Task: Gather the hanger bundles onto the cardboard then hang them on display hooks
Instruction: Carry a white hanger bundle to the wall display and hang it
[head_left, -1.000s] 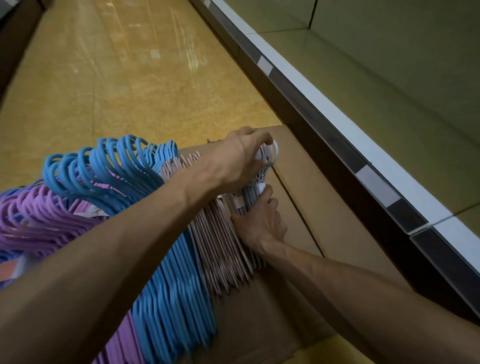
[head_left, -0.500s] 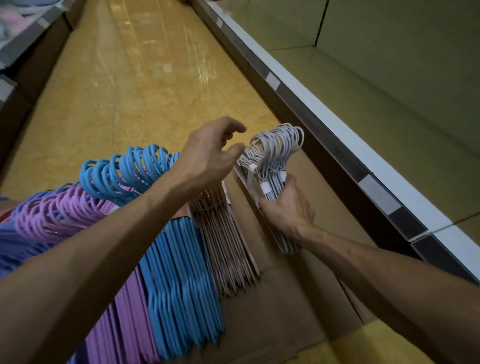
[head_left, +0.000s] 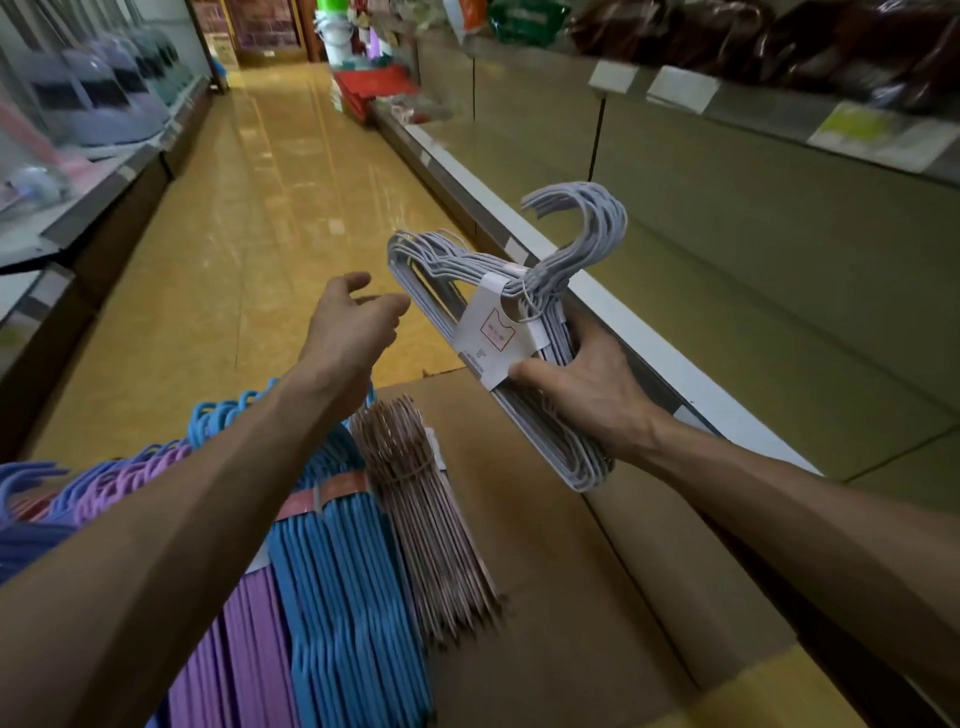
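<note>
Cardboard (head_left: 571, 597) under blue hangers (head_left: 343, 587), pink hangers (head_left: 431, 530), beside shelf edge (head_left: 623, 312).

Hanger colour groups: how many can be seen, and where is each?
4: white bundle gripped in the right hand; pink, blue and purple lying on the cardboard. More may be hidden under the left arm.

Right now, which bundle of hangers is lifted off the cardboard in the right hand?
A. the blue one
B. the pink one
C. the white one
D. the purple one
C: the right hand grips the white bundle in the air, while the other bundles lie below.
</note>
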